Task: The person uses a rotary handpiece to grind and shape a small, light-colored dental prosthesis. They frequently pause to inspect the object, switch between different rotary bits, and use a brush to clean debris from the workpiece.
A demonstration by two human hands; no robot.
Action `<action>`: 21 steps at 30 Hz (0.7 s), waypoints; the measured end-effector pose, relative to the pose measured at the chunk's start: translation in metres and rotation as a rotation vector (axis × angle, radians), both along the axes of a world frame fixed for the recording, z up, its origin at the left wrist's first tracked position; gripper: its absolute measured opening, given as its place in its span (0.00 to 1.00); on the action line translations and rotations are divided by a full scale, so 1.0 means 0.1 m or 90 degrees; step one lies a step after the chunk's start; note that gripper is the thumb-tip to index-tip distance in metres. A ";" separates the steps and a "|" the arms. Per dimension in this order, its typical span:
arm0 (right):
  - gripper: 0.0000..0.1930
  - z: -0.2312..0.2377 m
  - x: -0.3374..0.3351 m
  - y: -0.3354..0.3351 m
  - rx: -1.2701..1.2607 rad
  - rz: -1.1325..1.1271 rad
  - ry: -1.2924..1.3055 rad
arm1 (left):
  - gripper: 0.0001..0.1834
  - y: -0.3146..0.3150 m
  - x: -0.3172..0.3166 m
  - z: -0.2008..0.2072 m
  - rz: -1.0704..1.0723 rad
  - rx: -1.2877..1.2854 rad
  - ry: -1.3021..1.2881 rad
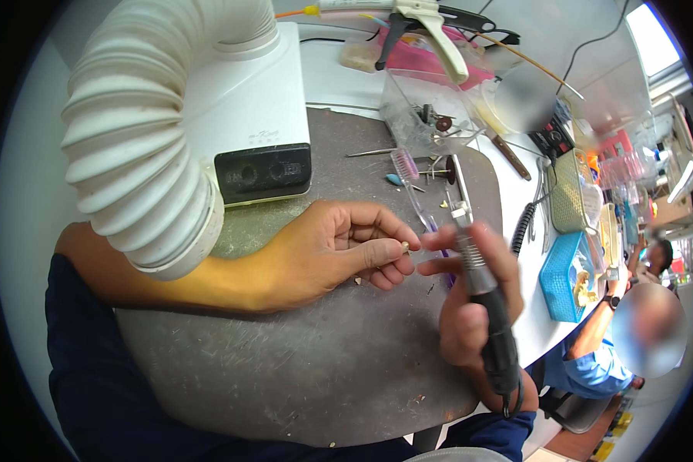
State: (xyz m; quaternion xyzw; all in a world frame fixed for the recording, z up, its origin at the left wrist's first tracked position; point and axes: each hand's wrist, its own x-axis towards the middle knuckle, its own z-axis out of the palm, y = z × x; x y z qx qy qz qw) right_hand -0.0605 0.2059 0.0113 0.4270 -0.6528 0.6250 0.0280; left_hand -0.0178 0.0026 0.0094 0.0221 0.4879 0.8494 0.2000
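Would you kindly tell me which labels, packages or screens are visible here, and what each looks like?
Label: small grey marking on the white extractor box, above its black front panel.
Package: dark, red-marked packet at the bench's far right, beside the green basket.
Screens: none visible.

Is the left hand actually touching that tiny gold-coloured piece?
Touching. The head view shows the left hand pinching the small piece between thumb and fingertips, with no gap. The right hand holds the rotary tool beside it.

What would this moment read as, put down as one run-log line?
left hand: pinches small tan piece | right hand: grips rotary handpiece, tip toward piece | surface: grey work mat | nearby: white extraction hose
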 end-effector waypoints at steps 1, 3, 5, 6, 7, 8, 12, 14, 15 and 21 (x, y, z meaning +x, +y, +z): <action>0.30 0.02 -0.03 0.04 0.100 0.025 0.018 | 0.11 -0.01 0.01 -0.01 0.012 0.002 0.012; 0.24 0.02 -0.05 0.08 0.171 0.051 0.016 | 0.11 -0.04 0.04 -0.05 0.028 -0.020 0.017; 0.19 0.00 -0.03 0.02 0.110 0.048 -0.012 | 0.11 -0.04 0.03 -0.05 0.039 -0.044 0.027; 0.18 -0.01 -0.03 0.01 0.074 0.039 -0.039 | 0.11 -0.04 0.03 -0.08 0.045 -0.052 0.025; 0.17 -0.02 -0.03 0.00 0.039 0.027 -0.066 | 0.11 -0.03 0.02 -0.09 0.048 -0.059 0.024; 0.16 -0.04 -0.03 0.00 0.004 0.015 -0.094 | 0.11 -0.03 0.02 -0.08 0.053 -0.058 0.025; 0.14 -0.04 -0.08 0.05 0.040 0.030 -0.085 | 0.12 -0.02 -0.02 -0.04 0.055 -0.053 0.025; 0.13 -0.02 -0.09 0.04 0.053 0.045 -0.102 | 0.13 -0.03 -0.02 -0.05 0.056 -0.043 0.012; 0.13 -0.01 -0.09 0.04 0.064 0.053 -0.116 | 0.13 -0.03 -0.02 -0.04 0.060 -0.034 0.006; 0.11 -0.02 -0.08 0.03 0.076 0.074 -0.143 | 0.12 -0.03 0.01 -0.07 0.059 -0.045 0.020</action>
